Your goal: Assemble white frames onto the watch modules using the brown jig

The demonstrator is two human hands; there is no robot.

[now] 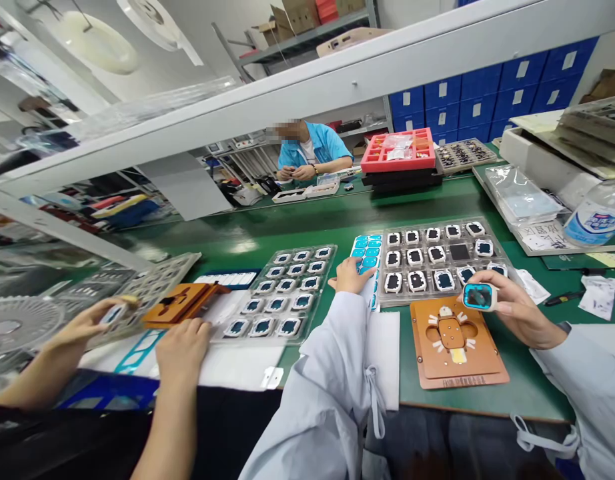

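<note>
My right hand grips a small white watch case by its edge, with a bright blue film framing its dark face. It is held above the right edge of an orange-brown fixture block, which has a shaped recess and white pads. My left hand lies with fingers spread on a white sheet of blue adhesive stickers; the fingertips touch it. Right of that sheet, a clear plastic tray holds rows of white watch cases, with one dark square slot among them.
A co-worker's hands work at the left beside another tray of cases and an orange fixture. Another person in blue sits opposite. A red tray, a plastic bottle and a black pen lie beyond. A white beam crosses overhead.
</note>
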